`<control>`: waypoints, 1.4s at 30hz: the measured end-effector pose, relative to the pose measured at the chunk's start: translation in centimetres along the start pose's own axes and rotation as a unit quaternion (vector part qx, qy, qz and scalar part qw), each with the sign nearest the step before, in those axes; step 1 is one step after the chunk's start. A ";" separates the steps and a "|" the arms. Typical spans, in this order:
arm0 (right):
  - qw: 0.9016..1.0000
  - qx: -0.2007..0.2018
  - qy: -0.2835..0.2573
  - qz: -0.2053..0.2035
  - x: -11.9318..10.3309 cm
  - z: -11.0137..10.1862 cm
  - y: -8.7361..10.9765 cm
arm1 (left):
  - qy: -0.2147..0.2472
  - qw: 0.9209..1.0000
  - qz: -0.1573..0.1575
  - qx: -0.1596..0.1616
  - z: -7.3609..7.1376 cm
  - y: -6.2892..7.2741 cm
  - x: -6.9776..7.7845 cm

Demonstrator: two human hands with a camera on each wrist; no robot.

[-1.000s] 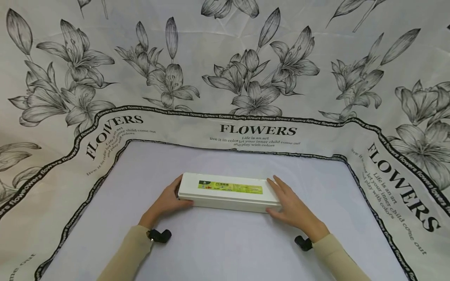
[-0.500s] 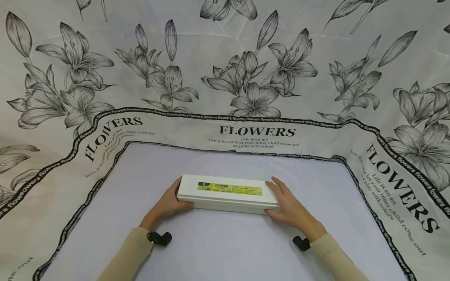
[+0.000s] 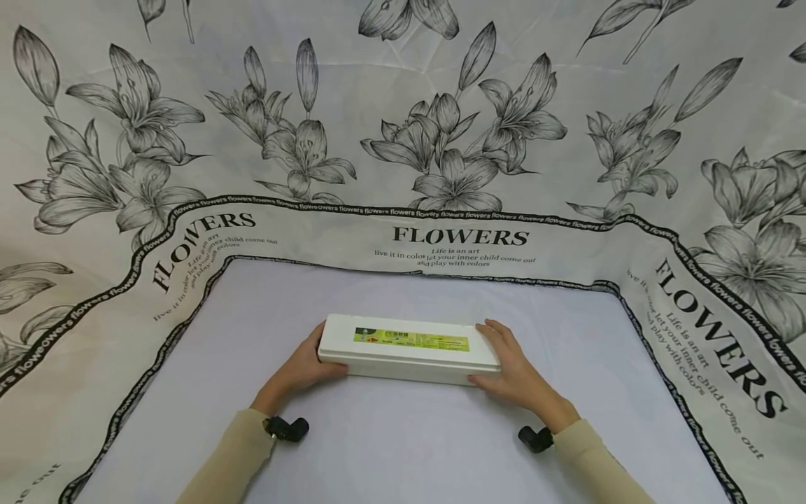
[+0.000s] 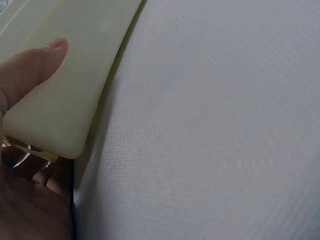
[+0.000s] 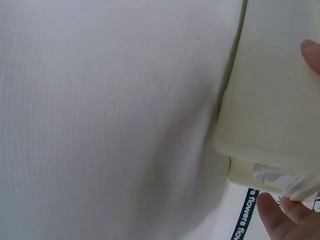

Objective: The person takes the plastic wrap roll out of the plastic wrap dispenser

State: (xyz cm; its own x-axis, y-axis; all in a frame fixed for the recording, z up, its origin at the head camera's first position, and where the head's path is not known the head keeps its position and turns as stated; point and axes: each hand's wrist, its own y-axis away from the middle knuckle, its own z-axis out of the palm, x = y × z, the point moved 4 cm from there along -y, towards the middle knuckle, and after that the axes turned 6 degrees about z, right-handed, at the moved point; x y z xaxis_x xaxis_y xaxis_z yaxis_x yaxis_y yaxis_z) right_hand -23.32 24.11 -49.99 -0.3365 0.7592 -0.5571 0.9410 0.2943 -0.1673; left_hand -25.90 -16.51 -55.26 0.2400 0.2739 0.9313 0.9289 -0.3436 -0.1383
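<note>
A long white cling film box (image 3: 409,358) with a yellow-green label (image 3: 412,339) on its lid lies lengthwise across the white tabletop in the head view. My left hand (image 3: 304,364) holds its left end, thumb along the front face and fingers behind the end. At the other end my right hand (image 3: 516,371) grips the box, its thumb low on the front and fingers over the far corner. The left wrist view has the left thumb (image 4: 37,65) flat on the box wall. Something clear and shiny (image 5: 280,177) shows at the box's end in the right wrist view.
White cloth (image 3: 390,448) covers the table, framed by a black-edged border. Behind rises a white fabric backdrop (image 3: 403,168) printed with lilies and the word FLOWERS. A black wrist camera (image 3: 286,428) sits at the left cuff, another (image 3: 535,439) at the right.
The right hand, its thumb and wrist, has shifted slightly left along the box. The left hand keeps its hold, and the box stays almost where it was.
</note>
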 end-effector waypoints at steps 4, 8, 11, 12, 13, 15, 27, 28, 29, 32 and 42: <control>1.000 -0.001 -0.013 0.011 0.0 0.2 -0.1 | 0.000 1.000 0.001 0.002 0.0 0.0 -0.1; 0.999 0.003 -0.028 0.022 0.1 0.5 -0.2 | 0.003 1.000 -0.001 0.009 -0.1 0.0 -0.1; 0.998 0.006 -0.050 0.034 0.2 0.6 -0.3 | 0.011 1.000 -0.004 0.017 -0.1 -0.2 -0.3; 0.998 0.007 -0.058 0.039 0.3 0.7 -0.3 | 0.011 1.000 -0.004 0.018 -0.1 -0.2 -0.3; 0.997 0.007 -0.062 0.043 0.3 0.7 -0.3 | 0.012 1.000 -0.005 0.019 0.0 -0.3 -0.4; 0.997 0.008 -0.068 0.046 0.4 0.7 -0.3 | 0.017 1.000 -0.007 0.023 0.0 -0.3 -0.4; 0.995 0.008 -0.079 0.059 0.6 0.9 -0.4 | 0.034 0.999 -0.011 0.033 0.4 -0.2 -0.3; 0.995 0.007 -0.080 0.059 0.6 0.9 -0.4 | 0.030 0.999 -0.012 0.035 0.4 -0.1 -0.4; 0.995 0.006 -0.079 0.059 0.6 0.9 -0.4 | 0.026 0.999 -0.013 0.036 0.4 -0.1 -0.4; 0.995 0.005 -0.080 0.055 0.7 0.9 -0.5 | 0.010 0.999 -0.019 0.039 0.3 0.0 -0.4; 0.996 -0.013 -0.070 0.053 0.8 0.7 -0.5 | -0.005 0.999 -0.012 0.043 0.3 0.2 -0.7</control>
State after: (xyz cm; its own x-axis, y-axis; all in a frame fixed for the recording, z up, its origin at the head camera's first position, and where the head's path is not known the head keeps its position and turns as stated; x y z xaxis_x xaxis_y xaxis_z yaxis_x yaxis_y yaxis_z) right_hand -24.04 24.17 -50.89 -0.2256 0.6983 -0.6793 0.9689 0.2339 -0.0814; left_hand -25.79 -16.49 -56.09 0.2197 0.2908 0.9312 0.9553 -0.2576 -0.1449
